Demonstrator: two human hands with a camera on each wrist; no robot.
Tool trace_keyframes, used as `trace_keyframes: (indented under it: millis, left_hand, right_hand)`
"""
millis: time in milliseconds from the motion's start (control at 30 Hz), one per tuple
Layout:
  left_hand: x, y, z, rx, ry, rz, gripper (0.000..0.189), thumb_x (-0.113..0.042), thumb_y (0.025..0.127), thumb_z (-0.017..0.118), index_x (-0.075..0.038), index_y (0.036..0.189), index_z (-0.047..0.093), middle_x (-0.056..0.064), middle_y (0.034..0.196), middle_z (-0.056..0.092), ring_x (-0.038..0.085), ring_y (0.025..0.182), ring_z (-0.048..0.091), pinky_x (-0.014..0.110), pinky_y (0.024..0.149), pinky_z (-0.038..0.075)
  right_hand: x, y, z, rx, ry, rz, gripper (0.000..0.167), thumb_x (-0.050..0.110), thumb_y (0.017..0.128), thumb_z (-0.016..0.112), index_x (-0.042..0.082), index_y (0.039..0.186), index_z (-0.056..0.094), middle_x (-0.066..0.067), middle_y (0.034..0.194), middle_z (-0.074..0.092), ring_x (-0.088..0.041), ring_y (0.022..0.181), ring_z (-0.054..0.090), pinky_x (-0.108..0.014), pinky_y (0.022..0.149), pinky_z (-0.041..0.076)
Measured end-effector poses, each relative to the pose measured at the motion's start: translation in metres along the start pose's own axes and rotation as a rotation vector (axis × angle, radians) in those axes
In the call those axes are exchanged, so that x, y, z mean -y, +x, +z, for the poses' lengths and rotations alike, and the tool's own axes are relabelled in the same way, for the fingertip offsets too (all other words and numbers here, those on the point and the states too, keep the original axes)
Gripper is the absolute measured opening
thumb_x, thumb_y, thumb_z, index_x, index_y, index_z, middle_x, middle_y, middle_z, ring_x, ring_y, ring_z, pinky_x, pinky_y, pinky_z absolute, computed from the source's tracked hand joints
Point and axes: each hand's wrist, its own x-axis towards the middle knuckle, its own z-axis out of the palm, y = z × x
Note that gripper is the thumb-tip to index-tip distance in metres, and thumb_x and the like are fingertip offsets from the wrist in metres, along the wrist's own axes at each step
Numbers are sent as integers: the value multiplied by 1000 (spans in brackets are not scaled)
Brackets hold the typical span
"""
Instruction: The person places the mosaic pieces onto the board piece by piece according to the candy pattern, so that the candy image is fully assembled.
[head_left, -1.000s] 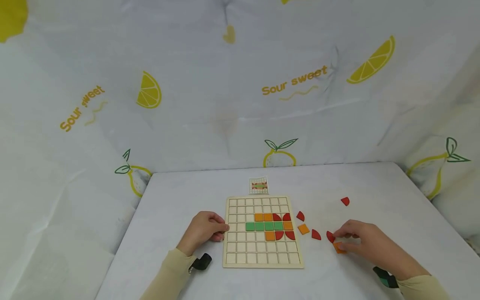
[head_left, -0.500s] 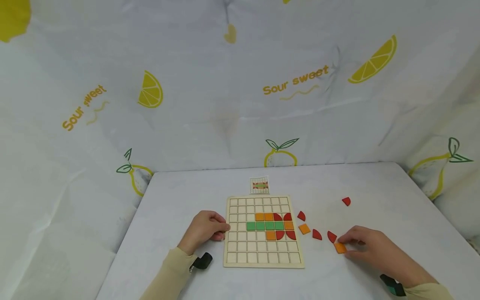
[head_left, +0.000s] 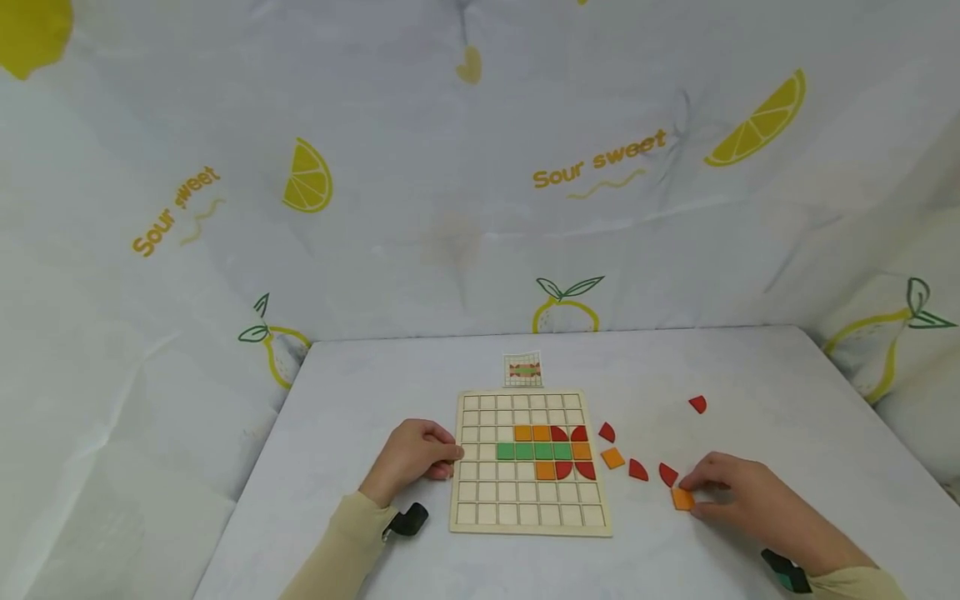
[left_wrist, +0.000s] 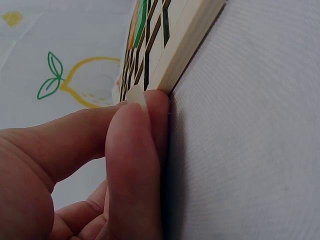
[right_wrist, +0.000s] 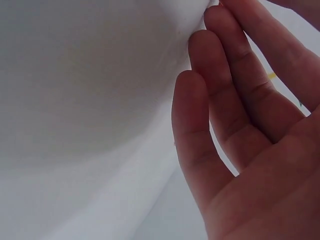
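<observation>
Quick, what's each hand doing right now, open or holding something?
Left hand: holding the edge of the grid board.
Right hand: at an orange square; can't tell if it's gripping it.

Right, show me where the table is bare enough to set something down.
Free: table left of the card, beyond the left hand; right of the card, beyond the lone red piece; and the strip nearer than the board, between the sleeves. Crowded: between board and right hand, where three red pieces and two orange tiles lie.
</observation>
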Motion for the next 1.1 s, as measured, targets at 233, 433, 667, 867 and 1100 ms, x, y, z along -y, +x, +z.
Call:
trace_keyframes:
  millis: [233, 433, 667, 867, 1100]
  left_hand:
    - [3, 2, -1, -7, 4, 4, 23, -21, 89, 89, -6, 100, 75, 5, 81, 78, 12, 65, 73, 27, 65, 64]
    - [3, 3, -3, -14, 0, -2, 24, -21, 89, 89, -6, 101, 74, 5, 78, 78, 11, 64, 72, 26, 64, 64]
    - [-2, -1, -2, -10, -16, -17, 25, -19, 89, 90, -5, 103, 74, 5, 80, 78, 10, 64, 72, 26, 63, 64]
    - [-1, 0, -1, -10, -24, -13, 24, -17, 89, 90, -5, 102, 74, 5, 79, 77, 10, 63, 72, 25, 63, 64]
    - [-1, 0, -2, -12, -22, -13, 23, -17, 89, 89, -5, 101, 74, 5, 79, 78, 10, 63, 72, 25, 63, 63]
  right_hand:
    - [14, 8, -6, -18, 3, -29, 26, 22, 84, 94, 21, 105, 80, 9, 103, 72, -15, 100, 67, -40, 88, 64]
    - [48, 31, -5, -36, 41, -83, 23, 22, 86, 92, 22, 105, 81, 7, 104, 71, -16, 101, 66, -45, 90, 65]
    - [86, 60, 6, -27, 93, -165, 17, 25, 91, 88, 23, 105, 81, 9, 102, 70, -15, 98, 63, -29, 82, 60]
    - [121, 75, 16, -9, 114, -239, 18, 26, 90, 90, 23, 105, 82, 10, 100, 70, -15, 95, 62, -30, 83, 58]
    - [147, 80, 33, 0, 87, -341, 15, 26, 88, 91, 26, 99, 81, 13, 97, 67, -13, 96, 61, -31, 87, 56]
